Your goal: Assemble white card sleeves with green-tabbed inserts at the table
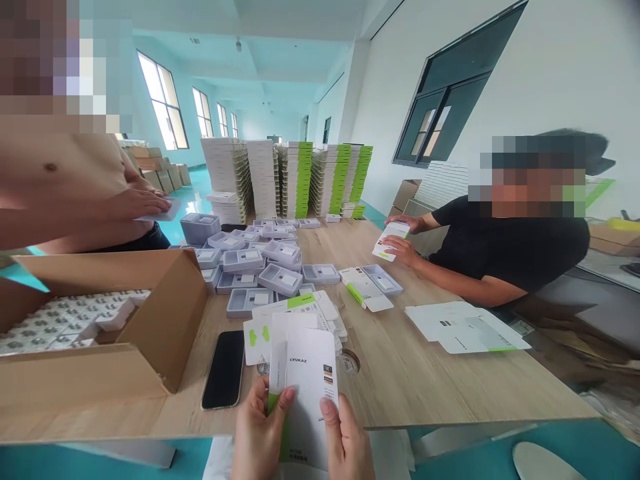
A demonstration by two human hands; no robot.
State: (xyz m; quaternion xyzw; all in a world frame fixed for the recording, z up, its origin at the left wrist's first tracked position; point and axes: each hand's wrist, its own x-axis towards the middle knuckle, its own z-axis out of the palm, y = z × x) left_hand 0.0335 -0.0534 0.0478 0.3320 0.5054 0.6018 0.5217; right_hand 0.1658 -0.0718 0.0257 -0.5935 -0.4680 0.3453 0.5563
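Observation:
Between my two hands is a white and green carton (306, 373) printed CEUKAZ, its end flap standing up at the top. My left hand (261, 427) grips its left edge, thumb on the front panel. On the right edge, my right hand (345, 437) holds it the same way, fingers behind. Just beyond lies a loose pile of flat cartons (320, 310). A black phone (223, 370) rests to the left of my left hand. Several pale plastic trays (243, 260) with small white pieces in them are heaped farther back.
An open cardboard box (170, 333) of small white boxes stands at left. Tall carton stacks (304, 180) line the table's far end. Flat cartons (467, 327) lie at right. One co-worker (510, 247) holds a carton; another (90, 193) holds a tray.

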